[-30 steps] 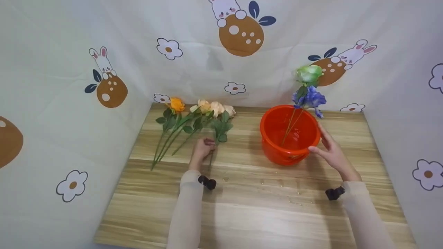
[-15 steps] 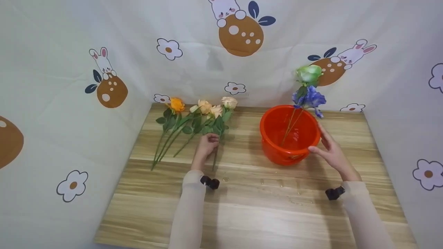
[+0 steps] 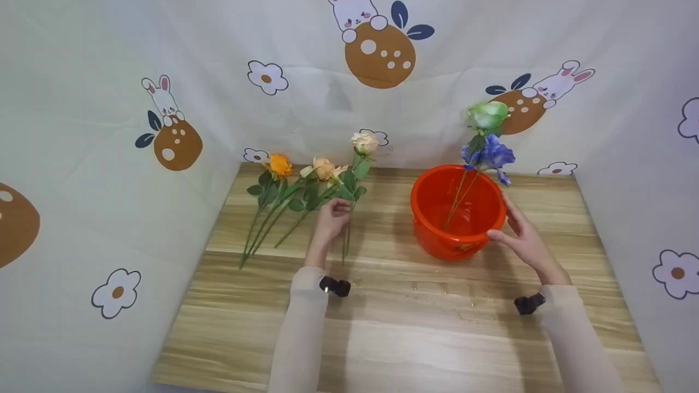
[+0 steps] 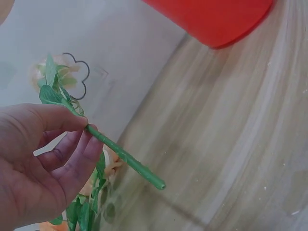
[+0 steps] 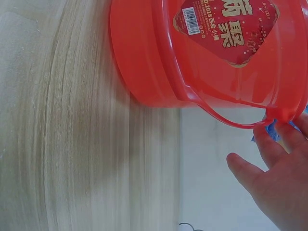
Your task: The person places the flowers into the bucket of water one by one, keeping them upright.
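Cream artificial rose [image 3: 365, 143] up off the wood, and the left hand [image 3: 332, 219] has it: thumb and fingertips pinch the green stem just below the leaves, bloom beyond the fingers, bare stem end poking out on the near side. Over to the right hand [image 3: 521, 240], fingers and thumb spread apart, fingertips touching the right side of the glossy red plastic bucket [image 3: 445, 248].

Across the pale, wood-grained table [image 3: 415, 349] now, from the left: an orange rose [image 3: 280, 165] lies near the back edge, then peach-coloured roses [image 3: 323, 168] with their stems slanting toward the person, then the bucket, upright, with a pale green rose [image 3: 487, 115] and a blue-violet ruffled flower [image 3: 497, 154] leaning out over its rim. White cloth walls [image 3: 322, 33] printed with rabbits and daisies close in left, back and right.

And the held rose itself: layered creamy petals, pointed green leaves, a smooth stem with a blunt end, bloom tipped up against the cloth.
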